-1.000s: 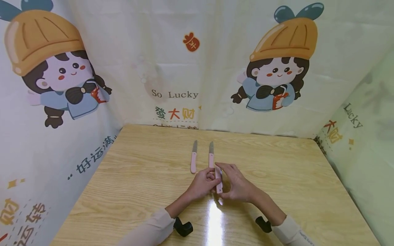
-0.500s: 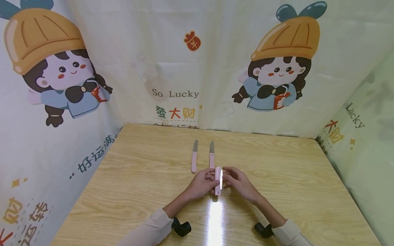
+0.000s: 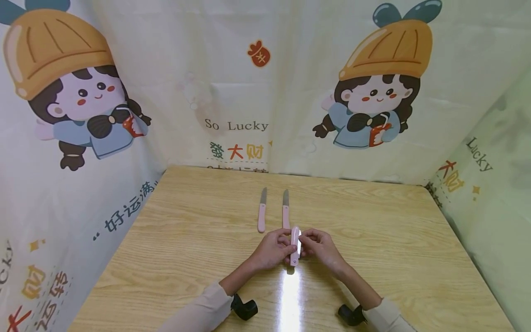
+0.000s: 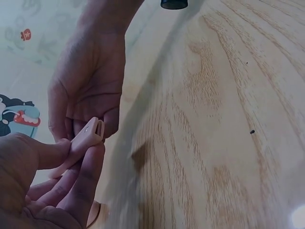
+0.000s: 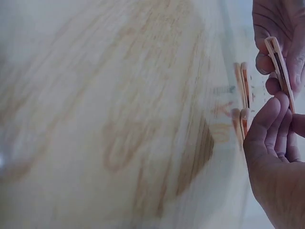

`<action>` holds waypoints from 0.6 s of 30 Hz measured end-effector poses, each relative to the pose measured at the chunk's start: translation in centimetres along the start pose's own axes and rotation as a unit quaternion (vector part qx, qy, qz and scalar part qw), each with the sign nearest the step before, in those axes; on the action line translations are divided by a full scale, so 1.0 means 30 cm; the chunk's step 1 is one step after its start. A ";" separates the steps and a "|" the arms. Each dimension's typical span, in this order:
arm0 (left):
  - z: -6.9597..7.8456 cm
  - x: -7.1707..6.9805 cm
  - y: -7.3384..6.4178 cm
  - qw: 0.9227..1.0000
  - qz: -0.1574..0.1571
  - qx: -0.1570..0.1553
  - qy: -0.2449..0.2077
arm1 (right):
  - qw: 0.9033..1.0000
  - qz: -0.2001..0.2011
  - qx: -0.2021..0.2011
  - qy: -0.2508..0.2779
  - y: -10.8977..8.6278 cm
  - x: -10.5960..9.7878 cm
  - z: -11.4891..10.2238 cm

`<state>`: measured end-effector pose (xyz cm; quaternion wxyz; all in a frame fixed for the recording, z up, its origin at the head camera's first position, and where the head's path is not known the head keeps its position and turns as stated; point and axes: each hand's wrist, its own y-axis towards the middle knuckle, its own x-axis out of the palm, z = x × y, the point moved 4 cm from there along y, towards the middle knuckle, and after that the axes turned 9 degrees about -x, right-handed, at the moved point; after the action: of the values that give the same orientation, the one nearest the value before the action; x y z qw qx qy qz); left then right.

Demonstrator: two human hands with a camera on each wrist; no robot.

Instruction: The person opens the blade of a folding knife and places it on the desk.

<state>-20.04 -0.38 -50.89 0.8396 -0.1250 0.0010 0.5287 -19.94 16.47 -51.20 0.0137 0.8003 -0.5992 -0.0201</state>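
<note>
A pink-handled folding knife [image 3: 294,261] is held upright between both hands in the head view, its bright blade partly out along the right side. My left hand [image 3: 270,249] grips the handle, thumb [image 4: 52,153] on one face and fingers curled behind. My right hand [image 3: 324,252] pinches at the blade side with thumb and fingertips. In the right wrist view the slotted knife handle [image 5: 279,62] runs down from the left hand [image 5: 286,24] to the right fingers [image 5: 274,119]. The right fingers cover part of the blade.
Two more pink-handled knives, a left one [image 3: 262,216] and a right one [image 3: 286,214], lie on the wooden table [image 3: 199,216] with blades extended and pointing away. Printed curtains [image 3: 298,92] enclose the back and sides. Black wrist cameras [image 3: 244,308] sit near both cuffs.
The right hand has gone from spread around the knife to fingers drawn together at the blade. The knife has turned slightly, showing its blade side. The left hand keeps its grip; both table knives stay put.
</note>
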 end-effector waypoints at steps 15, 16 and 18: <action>0.008 -0.007 -0.008 0.999 0.026 -0.011 -0.028 | 1.000 0.005 0.013 0.011 -0.009 -0.006 0.010; 0.007 -0.006 -0.008 0.999 0.025 -0.010 -0.026 | 1.000 0.007 0.014 0.008 -0.012 -0.007 0.011; 0.008 -0.005 -0.011 1.000 0.024 -0.006 -0.016 | 1.000 0.015 0.019 0.007 -0.017 -0.008 0.017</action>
<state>-19.85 -0.60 -50.58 0.8258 -0.1220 -0.0126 0.5504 -19.53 16.86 -51.72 0.0034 0.7913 -0.6114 -0.0031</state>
